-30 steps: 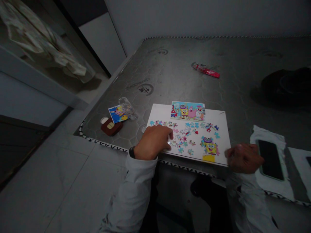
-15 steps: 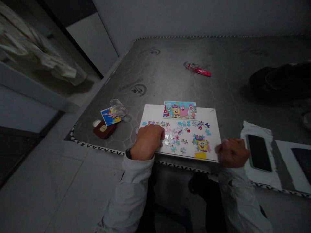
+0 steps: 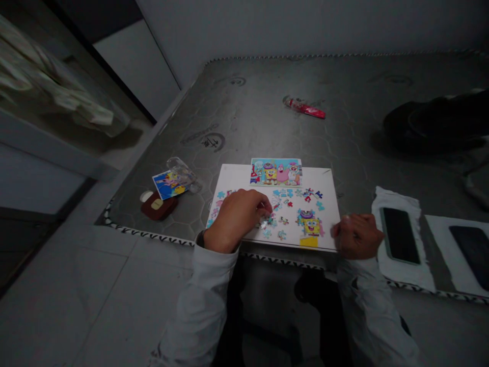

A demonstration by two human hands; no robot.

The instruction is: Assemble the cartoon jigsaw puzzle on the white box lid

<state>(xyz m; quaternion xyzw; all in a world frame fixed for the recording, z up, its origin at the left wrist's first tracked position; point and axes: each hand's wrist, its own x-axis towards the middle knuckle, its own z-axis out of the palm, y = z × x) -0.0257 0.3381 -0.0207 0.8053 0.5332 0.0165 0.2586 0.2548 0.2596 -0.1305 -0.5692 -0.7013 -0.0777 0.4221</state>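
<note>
Loose jigsaw puzzle pieces [image 3: 283, 220] lie scattered over a white board [image 3: 235, 176]. My left hand [image 3: 239, 218] reaches over the board's left half. Its fingers are curled and pinched just above the pieces, and whatever they hold is hidden. A joined cartoon section [image 3: 310, 227] of the puzzle sits near the right front, with a yellow piece [image 3: 308, 241] at its lower edge. Beside the board's right edge my right hand [image 3: 358, 235] is closed in a fist; its contents are out of sight. A cartoon picture card [image 3: 275, 172] lies at the board's far edge.
Left of the board are a brown case [image 3: 158, 206], a blue-and-yellow card [image 3: 168, 184] and a clear plastic item [image 3: 181, 172]. A phone [image 3: 400, 235] rests on white cloth [image 3: 378, 199] at right. Farther back lie a red wrapper [image 3: 305, 108] and a dark object [image 3: 428, 125].
My left hand has moved right across the pieces, toward the middle of the board. The right hand stays at the board's right edge. The whole view has shifted slightly.
</note>
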